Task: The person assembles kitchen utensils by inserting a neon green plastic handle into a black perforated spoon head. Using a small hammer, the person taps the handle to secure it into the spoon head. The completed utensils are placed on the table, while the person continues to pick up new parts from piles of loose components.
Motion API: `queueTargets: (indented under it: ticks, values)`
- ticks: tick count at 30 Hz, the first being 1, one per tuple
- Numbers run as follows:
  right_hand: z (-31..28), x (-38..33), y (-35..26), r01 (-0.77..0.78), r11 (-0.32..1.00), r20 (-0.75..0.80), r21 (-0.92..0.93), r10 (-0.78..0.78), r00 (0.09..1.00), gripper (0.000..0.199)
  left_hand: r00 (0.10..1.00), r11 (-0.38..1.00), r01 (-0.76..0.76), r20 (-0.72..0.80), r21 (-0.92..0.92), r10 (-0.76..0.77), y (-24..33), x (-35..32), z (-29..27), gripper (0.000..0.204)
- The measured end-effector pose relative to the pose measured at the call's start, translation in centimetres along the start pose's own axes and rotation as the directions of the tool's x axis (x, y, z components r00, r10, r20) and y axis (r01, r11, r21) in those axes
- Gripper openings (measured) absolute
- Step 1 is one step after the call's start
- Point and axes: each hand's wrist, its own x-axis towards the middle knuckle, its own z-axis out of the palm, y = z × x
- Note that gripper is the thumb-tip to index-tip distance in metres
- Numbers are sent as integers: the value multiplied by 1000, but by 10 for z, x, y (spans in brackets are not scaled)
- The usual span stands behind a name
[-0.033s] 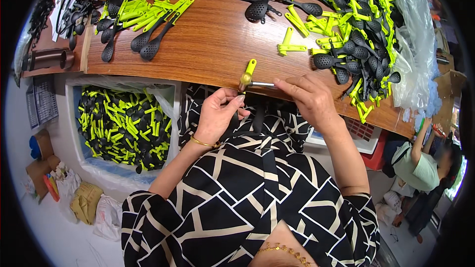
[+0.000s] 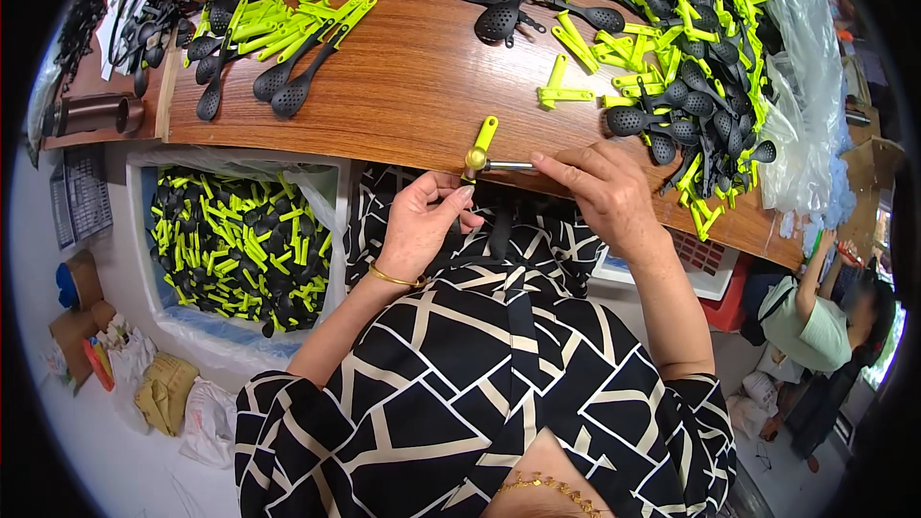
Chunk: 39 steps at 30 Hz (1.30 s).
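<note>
A yellow-green plastic handle (image 2: 479, 148) is pinched at its lower end by the fingertips of the left hand (image 2: 420, 225), just at the near edge of the wooden table (image 2: 413, 86); the fingers are closed round the piece, though how tightly cannot be told. From that grip the handle's long axis runs up and slightly to the right, away from the body and over the table edge. A thin metal tool (image 2: 508, 165) is held in the closed fingers of the right hand (image 2: 604, 197) and is laid almost level, its tip pointed left and brought against the handle's lower end, so the two axes meet nearly at a right angle. Both hands are close to the joint, the left one directly beneath it. Farther out, loose black slotted spoons with green handles (image 2: 672, 67) are heaped at the right of the table, more are spread at the left, and a white bin (image 2: 331, 230) of the same pieces is stood below the table.
</note>
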Motion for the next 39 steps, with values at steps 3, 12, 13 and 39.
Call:
queueTargets:
  ticks: [3, 12, 13, 39]
  values:
    - [-6, 0, 8, -66, 998, 50, -20, 67, 997, 46, 998, 998, -56, 22, 16, 55, -8, 1, -5, 19]
    - [-5, -42, 45, -330, 939, 31, 96, 329, 944, 38, 999, 998, 28, 15, 64, -29, 7, 3, -9, 23]
    - [-8, -43, 50, -338, 939, 27, 68, 337, 941, 37, 1000, 997, 10, 20, 74, -11, 8, 0, -13, 22]
    - [67, 55, 108, -371, 922, -460, 111, 378, 803, 19, 524, 69, -610, 337, 789, 782, 129, 105, 39, 21]
